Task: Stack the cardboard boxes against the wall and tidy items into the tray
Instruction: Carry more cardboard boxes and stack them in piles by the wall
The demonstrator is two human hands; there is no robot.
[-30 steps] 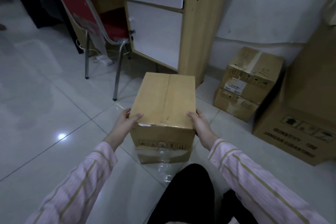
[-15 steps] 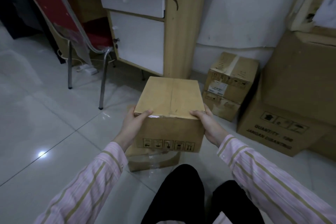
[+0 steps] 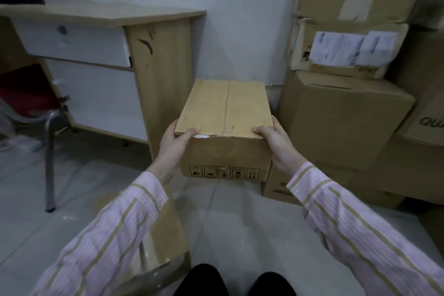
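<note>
I hold a small brown cardboard box (image 3: pixel 225 127) in the air in front of me, with handling symbols printed along its near face. My left hand (image 3: pixel 174 144) grips its left near corner and my right hand (image 3: pixel 276 144) grips its right near corner. The box hangs between the wooden desk and a pile of cardboard boxes (image 3: pixel 343 115) stacked against the white wall (image 3: pixel 240 19). A second brown box (image 3: pixel 158 243) stands on the floor under my left sleeve, partly hidden. No tray is in view.
A wooden desk (image 3: pixel 156 67) with a white drawer stands at the left against the wall. A red chair with metal legs (image 3: pixel 49 163) is at the far left. Tall stacked cartons (image 3: pixel 348 43) fill the right side. Grey tiled floor (image 3: pixel 240 223) lies below.
I have lifted the top box off the lower one and carried it forward toward the wall and the pile. The lower box stays on the floor, now close under my left arm.
</note>
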